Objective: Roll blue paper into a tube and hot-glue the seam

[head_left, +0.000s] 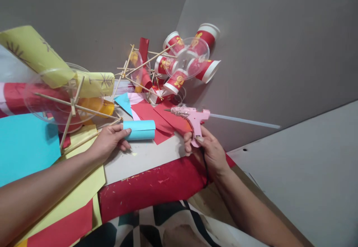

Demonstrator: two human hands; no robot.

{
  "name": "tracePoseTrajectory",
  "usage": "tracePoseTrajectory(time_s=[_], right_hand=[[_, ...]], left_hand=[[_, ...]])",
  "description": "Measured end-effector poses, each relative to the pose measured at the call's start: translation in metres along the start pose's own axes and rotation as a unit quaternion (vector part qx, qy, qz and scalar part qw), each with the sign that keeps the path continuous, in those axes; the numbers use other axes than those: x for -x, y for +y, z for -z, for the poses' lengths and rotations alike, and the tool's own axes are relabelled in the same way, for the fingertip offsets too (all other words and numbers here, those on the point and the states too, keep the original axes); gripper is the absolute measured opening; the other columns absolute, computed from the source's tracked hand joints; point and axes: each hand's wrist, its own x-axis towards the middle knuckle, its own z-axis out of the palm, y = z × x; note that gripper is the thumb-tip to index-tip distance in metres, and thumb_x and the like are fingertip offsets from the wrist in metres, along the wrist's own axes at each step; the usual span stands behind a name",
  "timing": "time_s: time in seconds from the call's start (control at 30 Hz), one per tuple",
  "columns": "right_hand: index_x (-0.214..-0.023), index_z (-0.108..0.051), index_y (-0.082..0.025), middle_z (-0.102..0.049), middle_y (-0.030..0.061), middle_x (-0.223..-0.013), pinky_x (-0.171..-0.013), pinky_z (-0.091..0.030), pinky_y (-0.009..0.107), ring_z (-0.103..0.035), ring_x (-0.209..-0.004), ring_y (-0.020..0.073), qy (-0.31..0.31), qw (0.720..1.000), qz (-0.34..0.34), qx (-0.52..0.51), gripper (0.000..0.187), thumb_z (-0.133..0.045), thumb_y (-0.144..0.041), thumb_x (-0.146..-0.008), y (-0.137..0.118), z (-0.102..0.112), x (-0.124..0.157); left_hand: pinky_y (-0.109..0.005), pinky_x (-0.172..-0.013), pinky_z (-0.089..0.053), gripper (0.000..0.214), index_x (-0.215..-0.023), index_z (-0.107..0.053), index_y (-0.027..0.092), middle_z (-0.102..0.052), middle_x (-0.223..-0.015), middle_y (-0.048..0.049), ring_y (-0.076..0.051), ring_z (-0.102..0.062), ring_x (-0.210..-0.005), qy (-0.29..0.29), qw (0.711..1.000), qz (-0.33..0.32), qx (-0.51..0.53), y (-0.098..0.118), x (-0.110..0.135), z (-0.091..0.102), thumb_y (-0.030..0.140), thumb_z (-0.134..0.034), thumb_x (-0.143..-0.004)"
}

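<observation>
My left hand [110,139] grips one end of a light blue paper roll [140,130] that lies on the pale board [145,157]. My right hand [207,148] is closed around the handle of a pink glue gun [192,117]. The gun's nozzle points left, over red paper sheets [156,118], and a long clear glue stick [243,121] juts out of its back to the right. The nozzle is a little right of the roll and not touching it.
Behind stands a model of red printed paper cups [179,79], a clear plastic dish [192,57] and wooden sticks [145,62]. At left is another dish-and-stick frame [69,101] with yellow paper rolls [33,53]. Blue [25,142], yellow and red sheets lie about. A red cloth [153,187] covers the front edge.
</observation>
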Motion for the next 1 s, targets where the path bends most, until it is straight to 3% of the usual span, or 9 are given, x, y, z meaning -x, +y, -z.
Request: tracePoseTrajectory(time_s=[0.2, 0.4, 0.5, 0.6, 0.73, 1.0], right_hand=[[-0.098, -0.062, -0.021, -0.064, 0.0004, -0.083, -0.046, -0.048, 0.021, -0.054, -0.055, 0.0091, 0.014, 1.0, -0.01, -0.003, 0.017, -0.065, -0.028, -0.082, 0.004, 0.001, -0.002], [-0.101, -0.061, -0.025, -0.062, -0.0001, -0.087, -0.049, -0.051, 0.022, -0.055, -0.061, 0.0106, 0.001, 0.999, -0.035, -0.04, 0.019, -0.064, -0.034, -0.084, -0.003, -0.001, -0.005], [-0.105, -0.059, -0.026, -0.061, 0.0004, -0.091, -0.045, -0.046, 0.02, -0.051, -0.061, 0.0104, -0.014, 0.996, -0.061, -0.062, 0.027, -0.067, -0.034, -0.08, -0.012, -0.005, -0.006], [-0.097, -0.058, -0.023, -0.057, -0.0004, -0.084, -0.043, -0.041, 0.019, -0.044, -0.058, 0.0093, -0.03, 0.991, -0.082, -0.098, 0.024, -0.066, -0.029, -0.075, -0.019, -0.008, -0.006], [-0.091, -0.057, -0.021, -0.052, -0.0022, -0.081, -0.042, -0.038, 0.017, -0.043, -0.057, 0.0075, -0.045, 0.991, -0.06, -0.113, 0.023, -0.065, -0.021, -0.07, -0.02, -0.009, -0.005], [-0.099, -0.059, -0.021, -0.053, -0.0013, -0.088, -0.04, -0.047, 0.02, -0.051, -0.061, 0.0091, -0.054, 0.996, -0.019, -0.074, 0.023, -0.065, -0.026, -0.077, -0.005, -0.005, -0.004]], left_hand=[[-0.013, -0.042, -0.045, 0.021, -0.079, -0.061, 0.013, -0.067, -0.05, -0.0048, -0.009, -0.059, -0.04, 0.008, 1.0, -0.003, 0.005, 0.002, 0.002, -0.003, 0.032, -0.072, -0.079], [-0.014, -0.043, -0.046, 0.021, -0.083, -0.065, 0.012, -0.067, -0.051, -0.0047, -0.009, -0.059, -0.04, 0.01, 1.0, -0.009, 0.007, 0.003, 0.005, -0.003, 0.031, -0.072, -0.08], [-0.015, -0.044, -0.047, 0.022, -0.086, -0.066, 0.012, -0.067, -0.051, -0.0051, -0.009, -0.059, -0.041, 0.008, 1.0, -0.004, 0.001, 0.003, 0.004, -0.001, 0.032, -0.073, -0.08], [-0.014, -0.046, -0.048, 0.022, -0.088, -0.066, 0.013, -0.069, -0.053, -0.0048, -0.009, -0.06, -0.043, 0.004, 1.0, 0.003, -0.006, 0.003, 0.002, 0.0, 0.032, -0.073, -0.081], [-0.013, -0.048, -0.048, 0.02, -0.091, -0.065, 0.014, -0.069, -0.053, -0.0028, -0.008, -0.061, -0.045, 0.0, 1.0, 0.008, -0.013, 0.004, 0.0, 0.002, 0.031, -0.073, -0.082], [-0.012, -0.046, -0.048, 0.018, -0.088, -0.065, 0.014, -0.069, -0.053, -0.0023, -0.008, -0.06, -0.043, 0.007, 1.0, 0.006, -0.022, 0.006, 0.0, 0.0, 0.028, -0.073, -0.081]])
